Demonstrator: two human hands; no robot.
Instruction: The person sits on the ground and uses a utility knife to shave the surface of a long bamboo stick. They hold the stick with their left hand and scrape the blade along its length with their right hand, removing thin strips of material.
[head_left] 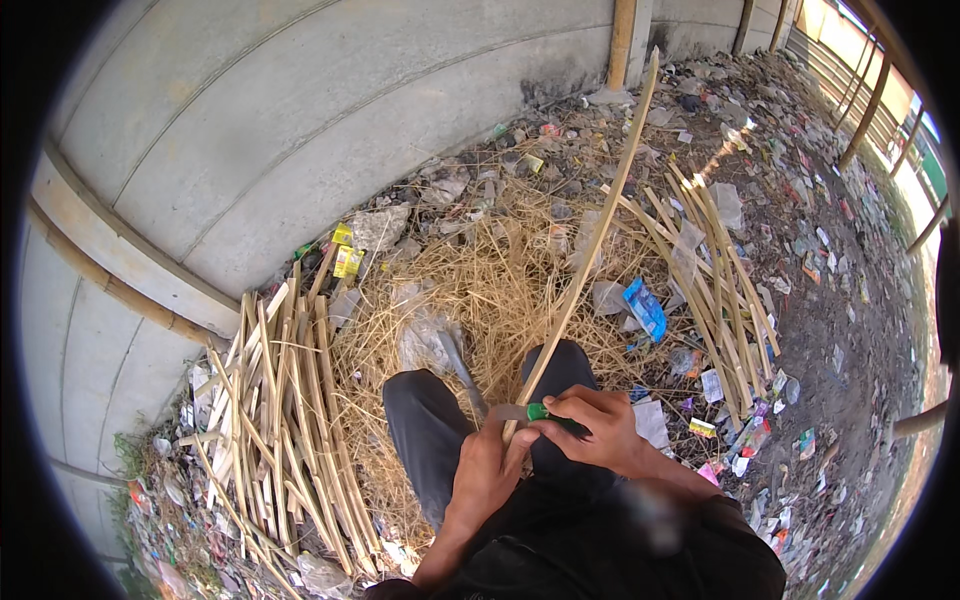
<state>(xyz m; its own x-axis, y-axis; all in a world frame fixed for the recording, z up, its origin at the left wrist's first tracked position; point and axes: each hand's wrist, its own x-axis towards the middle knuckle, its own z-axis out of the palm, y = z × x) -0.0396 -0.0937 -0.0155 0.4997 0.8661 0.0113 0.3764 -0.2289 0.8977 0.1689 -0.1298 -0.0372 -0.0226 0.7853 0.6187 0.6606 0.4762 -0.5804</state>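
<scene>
A long thin bamboo strip (595, 235) runs from my lap up and away toward the wall. My left hand (485, 470) is closed around its near end, just above my knees. My right hand (590, 425) grips a knife with a green handle (538, 411); its grey blade (505, 412) lies across the strip beside my left thumb. Both hands touch at the strip, over my dark trousers (430, 430).
A pile of split bamboo strips (280, 400) lies to my left, another bundle (715, 290) to my right. Dry shavings (490, 290) heap in front of my knees. Litter covers the dirt ground (830, 330). A concrete wall (300, 120) curves behind, with bamboo posts (622, 40).
</scene>
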